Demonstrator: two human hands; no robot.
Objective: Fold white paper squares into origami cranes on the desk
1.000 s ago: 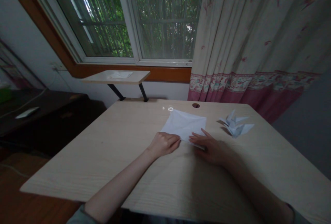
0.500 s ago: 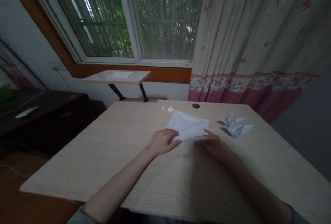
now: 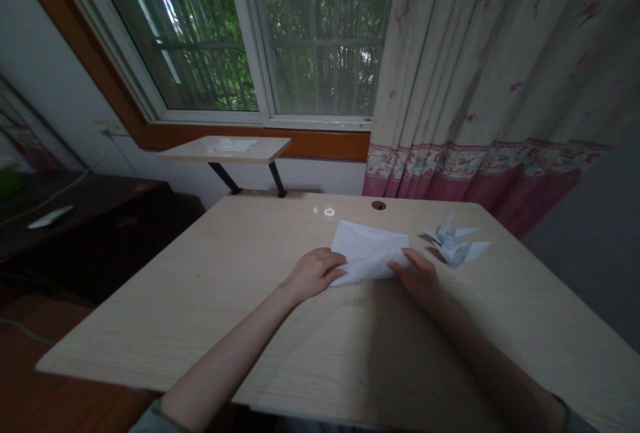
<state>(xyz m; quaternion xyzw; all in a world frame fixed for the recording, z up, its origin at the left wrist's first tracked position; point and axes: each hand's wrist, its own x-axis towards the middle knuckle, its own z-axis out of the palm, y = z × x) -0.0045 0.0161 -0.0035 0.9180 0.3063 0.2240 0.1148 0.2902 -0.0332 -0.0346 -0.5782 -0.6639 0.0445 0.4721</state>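
Observation:
A folded sheet of white paper (image 3: 369, 251) lies on the desk between my hands, with faint creases across it. My left hand (image 3: 316, 272) is closed on its left edge, thumb near the lower corner. At the right edge my right hand (image 3: 416, 274) pinches the paper between thumb and fingers, its thumb lying on top. Folded paper cranes (image 3: 455, 243) sit just beyond my right hand, close together; I cannot tell exactly how their folds divide.
The pale wooden desk (image 3: 200, 300) carries a small raised shelf (image 3: 270, 148) at the back left, with white paper (image 3: 233, 144) on it. A round cable hole (image 3: 379, 206) and a small white ring (image 3: 329, 212) are near the back edge. A patterned curtain (image 3: 425, 160) hangs behind.
The paper has shifted slightly right and toward me, and its near edge lies differently. My right hand has moved from the near edge up onto the right edge. My left hand stays nearly in place.

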